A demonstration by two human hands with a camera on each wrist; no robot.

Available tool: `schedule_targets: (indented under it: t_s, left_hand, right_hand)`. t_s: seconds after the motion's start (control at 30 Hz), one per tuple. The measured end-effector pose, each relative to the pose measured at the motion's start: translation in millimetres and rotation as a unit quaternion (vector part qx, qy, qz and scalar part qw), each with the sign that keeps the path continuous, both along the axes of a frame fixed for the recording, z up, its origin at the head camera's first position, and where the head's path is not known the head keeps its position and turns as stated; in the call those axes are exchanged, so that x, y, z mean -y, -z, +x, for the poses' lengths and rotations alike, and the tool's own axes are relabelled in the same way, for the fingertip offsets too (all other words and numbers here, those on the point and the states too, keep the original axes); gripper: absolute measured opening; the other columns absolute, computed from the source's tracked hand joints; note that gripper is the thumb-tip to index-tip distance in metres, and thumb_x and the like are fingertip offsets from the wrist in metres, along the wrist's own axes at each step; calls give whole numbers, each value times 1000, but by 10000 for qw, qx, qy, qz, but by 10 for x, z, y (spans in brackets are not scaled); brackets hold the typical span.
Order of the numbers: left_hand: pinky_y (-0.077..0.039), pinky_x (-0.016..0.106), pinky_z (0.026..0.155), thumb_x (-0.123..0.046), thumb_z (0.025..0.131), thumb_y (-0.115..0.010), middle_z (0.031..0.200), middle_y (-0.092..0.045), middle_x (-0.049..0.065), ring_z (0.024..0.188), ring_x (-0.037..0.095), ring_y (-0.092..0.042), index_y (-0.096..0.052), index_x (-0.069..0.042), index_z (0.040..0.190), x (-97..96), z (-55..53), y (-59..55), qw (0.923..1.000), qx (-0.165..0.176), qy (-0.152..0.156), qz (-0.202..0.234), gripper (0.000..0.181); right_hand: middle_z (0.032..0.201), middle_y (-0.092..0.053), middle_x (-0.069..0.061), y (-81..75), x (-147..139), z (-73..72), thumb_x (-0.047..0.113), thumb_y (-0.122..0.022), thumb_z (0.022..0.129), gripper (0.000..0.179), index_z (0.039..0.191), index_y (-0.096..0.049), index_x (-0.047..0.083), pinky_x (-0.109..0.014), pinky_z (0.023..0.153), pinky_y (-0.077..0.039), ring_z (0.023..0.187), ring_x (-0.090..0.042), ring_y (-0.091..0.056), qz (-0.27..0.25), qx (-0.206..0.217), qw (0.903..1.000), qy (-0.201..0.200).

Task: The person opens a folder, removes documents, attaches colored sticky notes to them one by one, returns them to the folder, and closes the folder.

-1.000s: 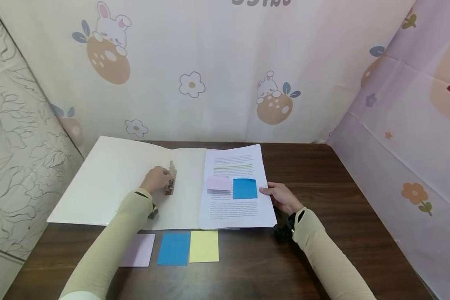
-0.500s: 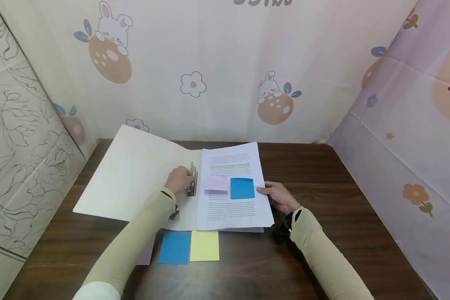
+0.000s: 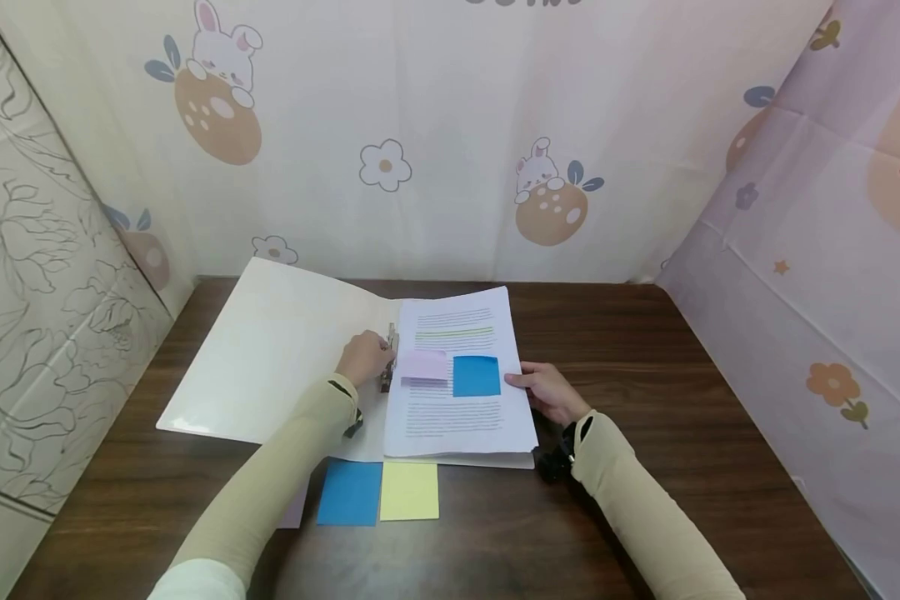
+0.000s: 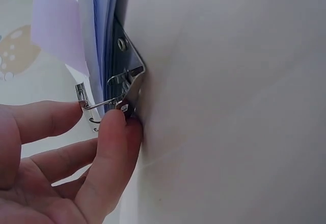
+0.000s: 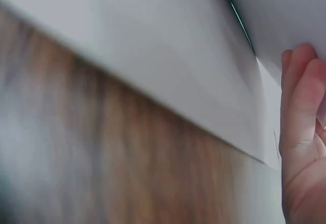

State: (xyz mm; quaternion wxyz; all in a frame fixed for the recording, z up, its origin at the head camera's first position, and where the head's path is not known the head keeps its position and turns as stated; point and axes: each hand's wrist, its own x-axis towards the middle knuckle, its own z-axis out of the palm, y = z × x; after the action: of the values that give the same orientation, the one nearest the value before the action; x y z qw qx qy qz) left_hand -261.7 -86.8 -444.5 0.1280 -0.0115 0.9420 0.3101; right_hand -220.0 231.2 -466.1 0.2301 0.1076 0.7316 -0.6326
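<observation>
In the head view a white folder lies spread, its left cover raised at an angle. My left hand pinches the metal clip on the folder, thumb against its wire lever and fingertips at its lower end in the left wrist view. Sheets sit at the clip's mouth there. The stack of printed papers has a green highlighted line, a pale purple sticky note and a blue sticky note. My right hand grips the stack's right edge, thumb on top and fingers beneath.
On the brown table, a blue note pad and a yellow note pad lie at the folder's front edge. A purple note pad is mostly hidden under my left sleeve. A patterned curtain hangs behind the table.
My left hand has moved right with the clip and folder, up to the papers' left edge. The left cover has tilted up. My right hand has shifted the stack slightly left.
</observation>
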Motion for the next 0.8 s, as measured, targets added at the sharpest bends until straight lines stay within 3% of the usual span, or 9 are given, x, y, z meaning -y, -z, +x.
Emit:
schedule_targets:
  t_s: [0.1,0.23,0.33,0.43,0.57,0.8]
  left_hand:
    - [-32,23,48,-19,94,-57,63,-55,1,54,12,-43,-68,-3,80,-11,4,-6,10000,67,6,-30,23]
    - [-42,28,61,-20,93,-58,94,-70,11,72,19,-55,-66,1,113,-13,5,-18,9996,-91,128,-234,30]
    - [-48,36,79,-20,93,-58,122,-66,16,92,25,-59,-56,0,132,-12,-14,-23,9992,-238,218,-246,44]
    - [-46,44,98,-20,95,-55,138,-57,17,112,29,-58,-52,-3,138,-15,-65,-13,9987,-307,349,-216,46]
    - [-41,47,107,-20,96,-53,143,-53,16,125,32,-53,-50,-4,140,-15,-157,18,9978,-335,466,-344,46]
    - [-45,44,97,-21,98,-47,134,-58,20,106,30,-55,-47,2,139,-14,-291,44,9972,-162,516,-514,48]
  right_hand:
    - [113,-71,-10,18,25,-3,19,-60,96,48,140,-50,3,-32,78,-57,89,-16,-70,-61,-8,10000,-14]
    - [114,-71,-9,36,37,3,19,-60,96,46,139,-51,5,-33,78,-57,89,-17,-70,-32,-2,10000,30]
    - [113,-71,-10,39,30,15,19,-60,96,47,140,-51,4,-33,77,-57,88,-17,-70,-13,-4,10000,7]
    - [109,-72,-9,41,24,23,19,-61,96,47,139,-51,4,-33,76,-57,87,-16,-70,-59,56,9999,69]
    - [109,-72,-8,44,25,26,19,-61,95,47,139,-52,4,-32,76,-56,87,-17,-70,-72,114,9998,143]
    - [116,-70,-12,65,34,11,20,-62,95,47,138,-52,5,-33,78,-56,89,-18,-69,84,87,9999,62]
